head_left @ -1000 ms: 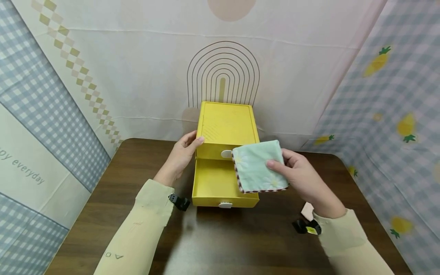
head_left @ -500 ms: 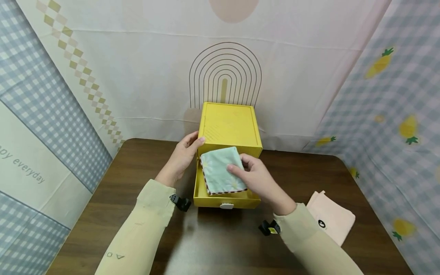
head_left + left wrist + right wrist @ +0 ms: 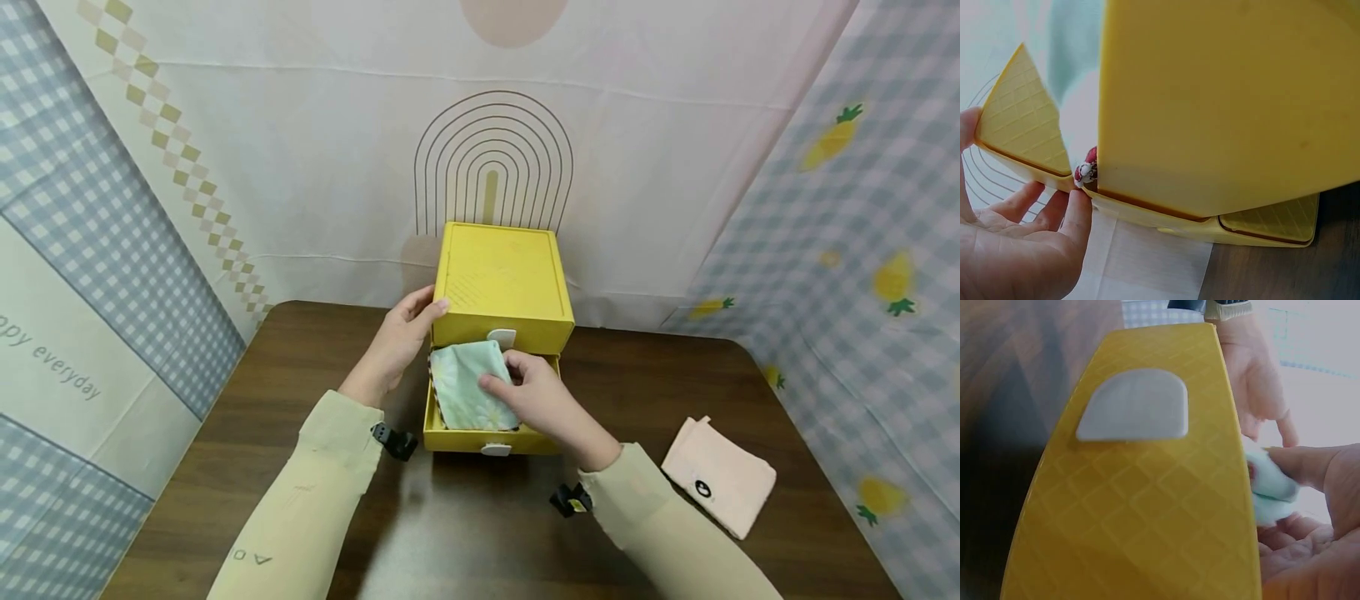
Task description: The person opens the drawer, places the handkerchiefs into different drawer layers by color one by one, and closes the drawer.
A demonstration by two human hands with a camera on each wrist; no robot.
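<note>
Mint cloth (image 3: 465, 385) — right hand (image 3: 546, 402) pinches its edge; left hand (image 3: 393, 343) grips cabinet (image 3: 502, 271) corner.

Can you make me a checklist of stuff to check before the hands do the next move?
1. Lower drawer pulled open: ok.
2. Upper drawer closed: ok.
3. Left hand holding the yellow cabinet at its corner: ok.
4. Right hand gripping the green cloth: ok.
5. Green cloth wholly below the lower drawer's rim: not ok, part sticks up.
6. Green cloth touching the lower drawer's floor: cannot tell, the cloth hides that spot.
</note>
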